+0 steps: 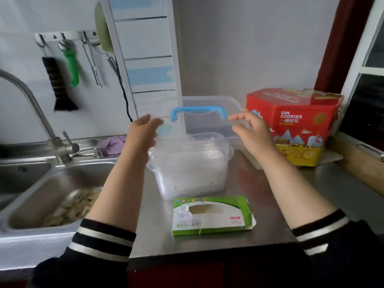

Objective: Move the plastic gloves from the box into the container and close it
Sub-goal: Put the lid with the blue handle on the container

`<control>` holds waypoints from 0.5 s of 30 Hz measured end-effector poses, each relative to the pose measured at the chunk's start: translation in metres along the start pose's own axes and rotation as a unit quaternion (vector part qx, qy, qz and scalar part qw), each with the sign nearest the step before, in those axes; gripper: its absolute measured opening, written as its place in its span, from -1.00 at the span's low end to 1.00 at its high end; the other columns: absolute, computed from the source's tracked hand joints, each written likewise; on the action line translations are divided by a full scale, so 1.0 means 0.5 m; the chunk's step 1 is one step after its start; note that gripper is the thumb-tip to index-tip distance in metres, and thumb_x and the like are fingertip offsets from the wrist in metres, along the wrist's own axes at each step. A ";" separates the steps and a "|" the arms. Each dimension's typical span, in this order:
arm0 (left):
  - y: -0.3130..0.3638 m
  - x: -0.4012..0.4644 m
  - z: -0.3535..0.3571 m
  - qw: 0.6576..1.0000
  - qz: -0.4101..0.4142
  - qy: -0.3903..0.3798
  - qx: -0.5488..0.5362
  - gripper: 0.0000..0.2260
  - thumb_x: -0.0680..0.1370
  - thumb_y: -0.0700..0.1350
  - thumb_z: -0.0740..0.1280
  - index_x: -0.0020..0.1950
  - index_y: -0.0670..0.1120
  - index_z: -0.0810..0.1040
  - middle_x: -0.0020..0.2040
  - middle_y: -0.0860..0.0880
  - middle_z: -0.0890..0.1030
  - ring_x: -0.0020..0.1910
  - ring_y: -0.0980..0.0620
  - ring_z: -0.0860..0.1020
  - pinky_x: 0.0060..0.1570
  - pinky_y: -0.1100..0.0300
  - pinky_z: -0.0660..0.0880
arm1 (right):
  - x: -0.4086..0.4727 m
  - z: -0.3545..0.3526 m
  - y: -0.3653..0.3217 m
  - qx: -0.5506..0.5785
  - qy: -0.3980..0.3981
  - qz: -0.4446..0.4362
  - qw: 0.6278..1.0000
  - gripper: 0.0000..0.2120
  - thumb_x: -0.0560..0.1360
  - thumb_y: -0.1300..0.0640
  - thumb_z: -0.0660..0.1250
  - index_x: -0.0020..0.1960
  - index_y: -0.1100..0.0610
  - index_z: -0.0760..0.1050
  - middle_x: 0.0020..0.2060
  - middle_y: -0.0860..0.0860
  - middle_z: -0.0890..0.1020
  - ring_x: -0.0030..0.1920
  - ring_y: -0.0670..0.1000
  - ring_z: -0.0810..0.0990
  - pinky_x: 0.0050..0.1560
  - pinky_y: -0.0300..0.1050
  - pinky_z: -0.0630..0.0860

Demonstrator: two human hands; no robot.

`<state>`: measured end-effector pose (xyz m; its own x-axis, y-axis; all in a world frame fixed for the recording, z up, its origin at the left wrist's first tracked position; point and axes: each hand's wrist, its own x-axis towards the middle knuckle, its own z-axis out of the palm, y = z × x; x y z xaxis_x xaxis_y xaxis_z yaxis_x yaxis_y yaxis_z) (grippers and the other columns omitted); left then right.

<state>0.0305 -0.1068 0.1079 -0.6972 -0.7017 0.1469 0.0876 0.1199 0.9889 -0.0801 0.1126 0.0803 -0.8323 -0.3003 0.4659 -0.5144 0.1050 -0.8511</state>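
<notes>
A clear plastic container [192, 171] stands on the steel counter with a whitish mass of plastic gloves [187, 169] inside. Both hands hold its clear lid [209, 123] just above it, tilted, with the blue handle [198, 112] facing me. My left hand [143, 132] grips the lid's left end. Its right end is pinched by my right hand [252, 133]. The green and white glove box [212, 215] lies flat in front of the container, its end flap open and its oval window showing nothing inside.
A red cookie box [297, 125] stands at the back right, close to my right hand. A steel sink [54, 188] holding food and a tap [37, 113] lie to the left. Utensils hang on the wall. A wooden ledge [357, 161] runs on the right.
</notes>
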 end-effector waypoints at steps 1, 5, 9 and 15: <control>-0.008 0.010 -0.020 0.999 0.004 0.017 0.030 -0.91 0.51 -0.20 0.36 -0.18 -0.06 0.51 -0.40 0.00 0.42 -0.45 0.05 0.28 -0.46 0.25 0.23 | 0.011 0.020 -0.011 -0.021 -0.020 -0.009 1.000 -0.75 0.45 0.26 0.29 -0.09 -0.09 0.55 0.48 0.05 0.32 0.50 -0.05 0.24 0.44 -0.16 0.19; -0.081 0.031 -0.068 0.996 -0.063 0.057 0.035 -0.89 0.49 -0.18 0.33 -0.07 -0.19 0.61 -0.14 -0.24 0.66 -0.32 -0.04 0.43 -0.27 0.13 0.42 | 0.033 0.086 -0.044 -0.082 -0.051 -0.027 0.995 -0.76 0.49 0.26 0.29 0.01 -0.03 0.62 0.52 0.05 0.23 0.51 -0.05 0.21 0.27 -0.35 0.15; -0.114 0.031 -0.068 0.991 -0.100 0.061 0.071 -0.85 0.53 -0.19 0.27 -0.25 -0.11 0.49 -0.30 -0.07 0.46 -0.39 0.01 0.32 -0.38 0.21 0.22 | 0.040 0.112 -0.040 -0.144 -0.059 0.022 0.988 -0.78 0.55 0.14 0.28 0.14 0.07 0.63 0.47 0.07 0.34 0.47 0.02 0.30 0.32 -0.20 0.26; -0.112 0.062 -0.047 0.985 -0.138 0.031 0.103 -0.82 0.56 -0.11 0.27 -0.24 -0.10 0.43 -0.32 -0.05 0.42 -0.38 0.01 0.34 -0.35 0.24 0.27 | 0.070 0.090 -0.043 -0.164 -0.059 0.116 0.978 -0.82 0.47 0.24 0.24 -0.09 0.26 0.61 -0.27 0.16 0.58 -0.17 0.22 0.53 -0.21 -0.11 0.47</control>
<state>0.0210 -0.1518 0.0576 -0.6288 -0.7684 -0.1191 -0.2500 0.0548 0.9667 -0.0888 0.0571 0.1039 -0.9150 -0.3373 0.2216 -0.3689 0.4764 -0.7981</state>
